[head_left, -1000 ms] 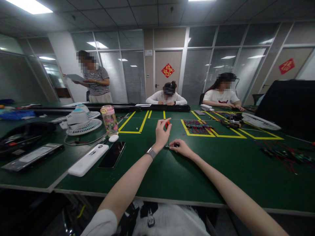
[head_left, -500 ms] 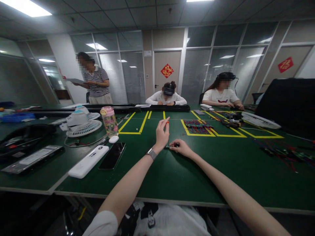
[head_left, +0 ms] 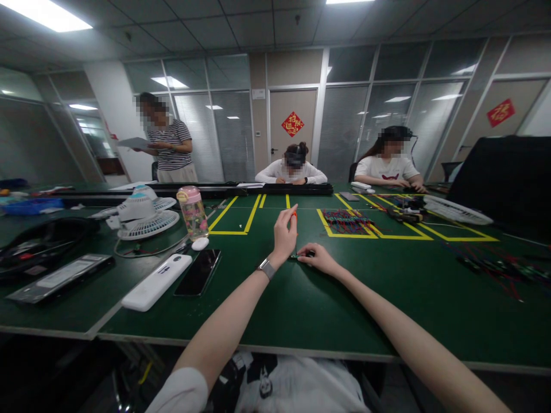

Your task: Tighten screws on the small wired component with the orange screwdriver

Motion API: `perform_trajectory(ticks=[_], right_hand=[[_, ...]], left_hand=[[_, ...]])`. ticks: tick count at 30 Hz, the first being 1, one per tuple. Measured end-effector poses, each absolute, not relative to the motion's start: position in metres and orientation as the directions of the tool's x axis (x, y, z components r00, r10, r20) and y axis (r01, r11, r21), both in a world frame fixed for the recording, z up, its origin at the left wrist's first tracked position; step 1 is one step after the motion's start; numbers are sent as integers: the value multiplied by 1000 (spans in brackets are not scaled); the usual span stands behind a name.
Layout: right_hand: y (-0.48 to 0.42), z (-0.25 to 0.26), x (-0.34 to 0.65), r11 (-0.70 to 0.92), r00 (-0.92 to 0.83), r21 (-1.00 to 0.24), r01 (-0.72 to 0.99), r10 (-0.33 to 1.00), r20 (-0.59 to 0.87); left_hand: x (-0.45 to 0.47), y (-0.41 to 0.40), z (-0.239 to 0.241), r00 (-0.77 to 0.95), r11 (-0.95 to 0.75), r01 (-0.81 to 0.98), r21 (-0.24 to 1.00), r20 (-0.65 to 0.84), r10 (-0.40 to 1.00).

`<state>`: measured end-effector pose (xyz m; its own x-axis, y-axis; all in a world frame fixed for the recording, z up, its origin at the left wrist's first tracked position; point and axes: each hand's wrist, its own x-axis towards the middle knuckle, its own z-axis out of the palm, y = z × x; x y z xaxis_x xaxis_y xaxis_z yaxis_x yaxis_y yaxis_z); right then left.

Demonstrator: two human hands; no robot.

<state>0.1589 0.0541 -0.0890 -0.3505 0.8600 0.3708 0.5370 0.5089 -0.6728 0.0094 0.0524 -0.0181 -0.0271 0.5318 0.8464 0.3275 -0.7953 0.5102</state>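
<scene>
In the middle of the green table, my left hand (head_left: 284,232) is closed around an upright screwdriver (head_left: 295,214). A bit of its orange handle shows above the fingers, and its thin dark shaft points down at a small green circuit board (head_left: 294,256). My right hand (head_left: 319,259) pinches the right side of this board from low on the table. By its fingertips is a small black part (head_left: 310,253), mostly covered by the hand. Whether the tip touches the board is too small to tell.
Left of my arms are a black phone (head_left: 198,272), a white power bank (head_left: 157,283), a pink-lidded bottle (head_left: 193,213) and a white fan (head_left: 148,223). Wired boards lie in a taped area (head_left: 348,222) and at far right (head_left: 495,264). Three people are across the table.
Both hands stay nearly in place over the board, with the screwdriver still upright. The view has shifted very slightly.
</scene>
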Motion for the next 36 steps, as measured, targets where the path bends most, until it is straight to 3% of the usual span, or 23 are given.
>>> perform_trajectory(ticks=[36], right_hand=[[53,-89,159,513,-341,-658,551,858,384]], left_hand=[[9,51,-18,-31,-785,327,526,836,548]])
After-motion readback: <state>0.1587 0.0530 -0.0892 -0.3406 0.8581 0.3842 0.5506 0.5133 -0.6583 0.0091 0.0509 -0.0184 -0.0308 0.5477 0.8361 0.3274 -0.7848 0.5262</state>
